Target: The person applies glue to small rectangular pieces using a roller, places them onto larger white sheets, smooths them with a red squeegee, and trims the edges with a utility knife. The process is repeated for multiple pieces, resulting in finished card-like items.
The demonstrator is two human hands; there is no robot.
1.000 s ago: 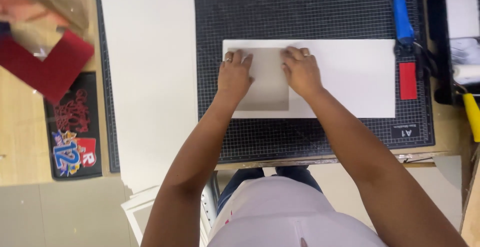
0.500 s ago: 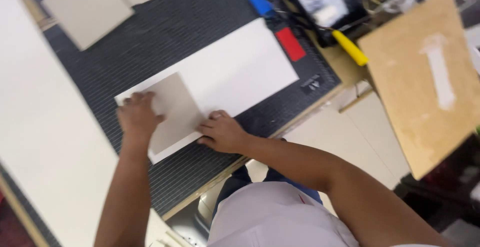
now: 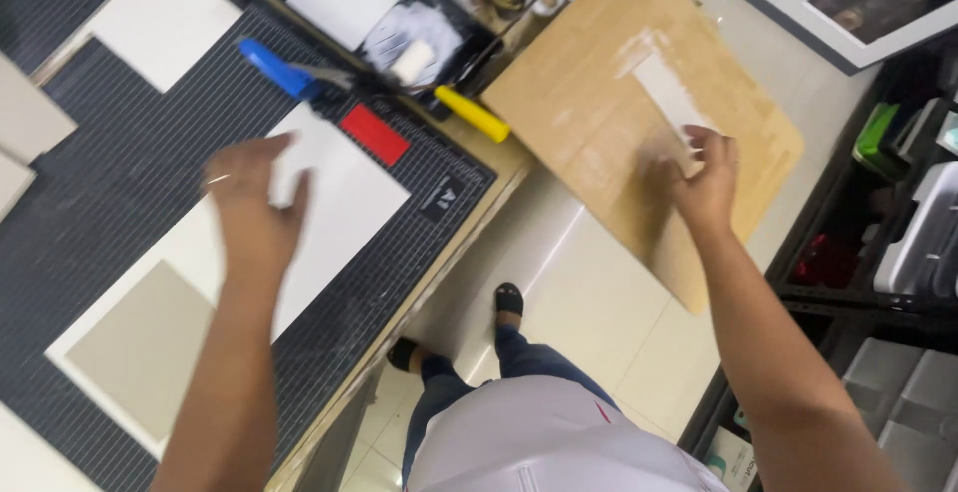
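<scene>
Both hands left the grey card (image 3: 145, 337). The left hand (image 3: 254, 208) rose above the white sheet (image 3: 339, 203); the right hand (image 3: 704, 178) moved onto the wooden board (image 3: 599, 103). The view swung right.

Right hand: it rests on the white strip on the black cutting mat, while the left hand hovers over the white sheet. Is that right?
Not quite. In the head view the right hand touches the white strip on the tan wooden board, not on the black cutting mat. The rest holds: the left hand hovers over the white sheet.
</scene>
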